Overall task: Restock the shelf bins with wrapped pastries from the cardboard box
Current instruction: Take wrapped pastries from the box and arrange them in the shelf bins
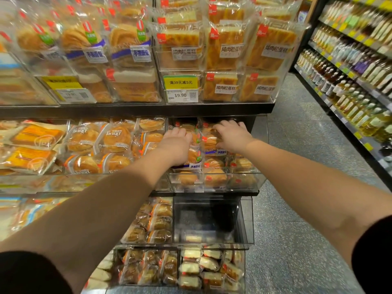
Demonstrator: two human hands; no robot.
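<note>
Both my arms reach into the clear plastic bin (214, 183) at the right end of the middle shelf. My left hand (177, 143) lies over a wrapped pastry (194, 157) with a blue label, fingers curled down on its far end. To the right, my right hand (232, 134) rests on another wrapped pastry (210, 139) deeper in the bin, fingers spread over the packs. Several more wrapped pastries fill the bin beneath. The cardboard box is out of view.
Packed bread bags (131, 45) fill the top shelf behind a price tag (182, 94). Bins of buns (97, 145) sit to the left. A nearly empty clear bin (210, 221) sits below, with fuller bins (212, 268) under it. A bottle shelf (350, 66) lines the aisle's right side.
</note>
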